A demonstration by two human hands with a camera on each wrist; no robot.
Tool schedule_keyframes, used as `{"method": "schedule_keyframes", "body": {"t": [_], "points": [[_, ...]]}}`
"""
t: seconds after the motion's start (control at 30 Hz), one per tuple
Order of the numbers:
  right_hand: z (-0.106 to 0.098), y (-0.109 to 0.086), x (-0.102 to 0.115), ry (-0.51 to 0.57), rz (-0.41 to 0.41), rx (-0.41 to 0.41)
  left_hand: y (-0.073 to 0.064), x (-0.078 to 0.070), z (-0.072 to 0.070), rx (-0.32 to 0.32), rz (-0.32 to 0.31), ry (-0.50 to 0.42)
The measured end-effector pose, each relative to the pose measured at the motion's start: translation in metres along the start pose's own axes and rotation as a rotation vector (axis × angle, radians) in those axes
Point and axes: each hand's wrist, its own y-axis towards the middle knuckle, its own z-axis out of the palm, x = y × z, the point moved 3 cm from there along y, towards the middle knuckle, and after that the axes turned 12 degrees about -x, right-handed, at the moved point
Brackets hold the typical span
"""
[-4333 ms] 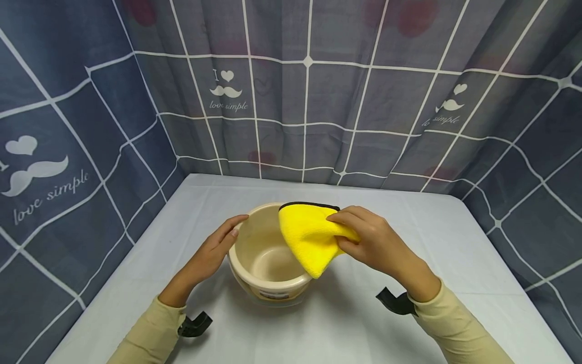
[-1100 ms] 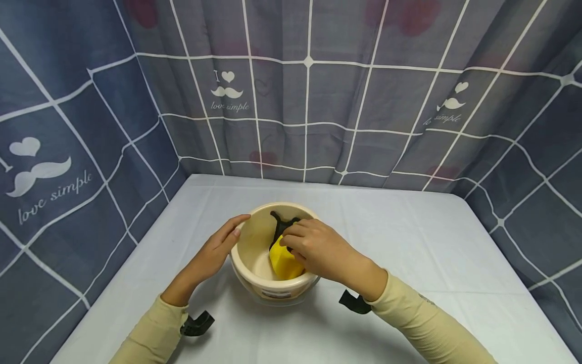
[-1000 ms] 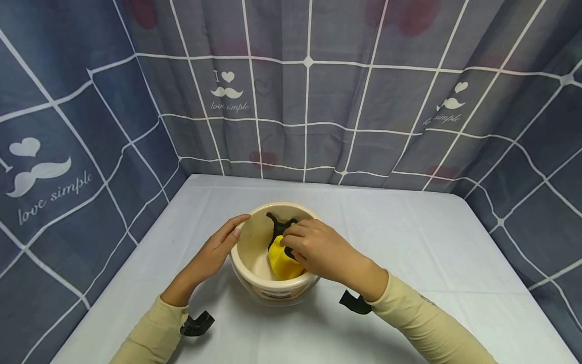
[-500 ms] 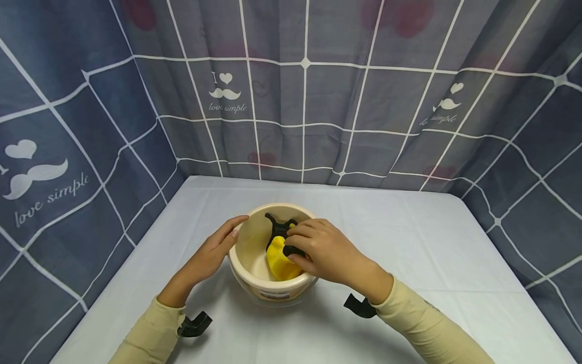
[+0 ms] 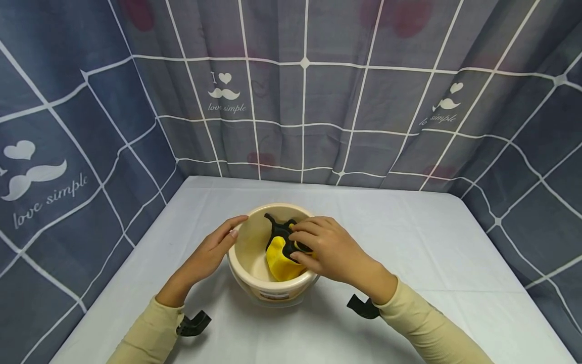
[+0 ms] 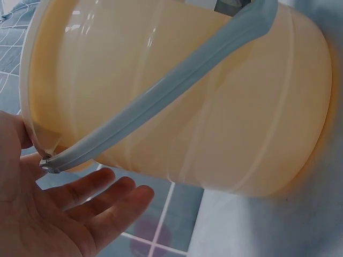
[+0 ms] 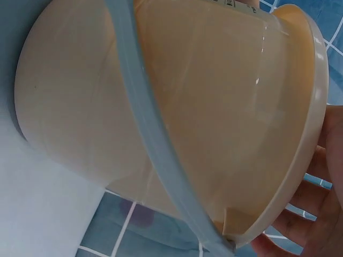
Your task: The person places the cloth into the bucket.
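Note:
A cream plastic bucket (image 5: 247,265) stands upright on the white-covered table. Inside it lies a crumpled yellow cloth (image 5: 278,263) with black parts, against the right side. My left hand (image 5: 211,253) rests at the bucket's left rim; in the left wrist view that hand's fingers (image 6: 107,206) are extended and spread beside the wall. My right hand (image 5: 334,250) reaches over the right rim, its thumb and fingers parted at the cloth, part of which shows between them. In the right wrist view the right fingers (image 7: 308,211) lie behind the rim, and their tips are partly hidden.
The bucket's grey handle (image 6: 161,85) hangs down along its outside wall. White cloth covers the table (image 5: 386,222). A blue-grey checked curtain (image 5: 282,101) encloses the back and sides. Dark bands (image 5: 364,306) hang from both wrists.
The yellow cloth, earlier held above the rim by my right hand, now lies in the bucket. My right hand has since drawn slightly rightward, its fingers loosening. My left hand stays at the rim.

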Motion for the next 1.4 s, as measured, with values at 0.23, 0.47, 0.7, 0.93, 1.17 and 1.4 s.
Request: {"method": "schedule_keyframes", "body": {"t": [0.23, 0.47, 0.7, 0.93, 1.17, 1.4], "points": [[-0.0014, -0.0023, -0.0031, -0.007, 0.013, -0.008, 0.0008, -0.0010, -0.0005, 0.002, 0.003, 0.000], [-0.0026, -0.0036, -0.0041, -0.004, 0.027, -0.001, 0.0018, -0.0026, -0.0008, 0.005, 0.006, -0.006], [-0.0038, -0.0048, -0.0053, -0.011, 0.031, -0.006, 0.0031, -0.0025, -0.0019, 0.000, 0.010, -0.003], [-0.0053, -0.0052, -0.0066, -0.016, 0.032, -0.010, 0.0029, -0.0036, -0.0025, -0.003, 0.019, 0.008], [-0.0059, -0.0072, -0.0083, -0.005, 0.027, -0.040, 0.0044, -0.0052, -0.0036, -0.023, 0.010, 0.013], [-0.0065, -0.0089, -0.0087, 0.007, 0.030, -0.058, 0.0044, -0.0054, -0.0051, -0.028, 0.014, 0.020]]}}
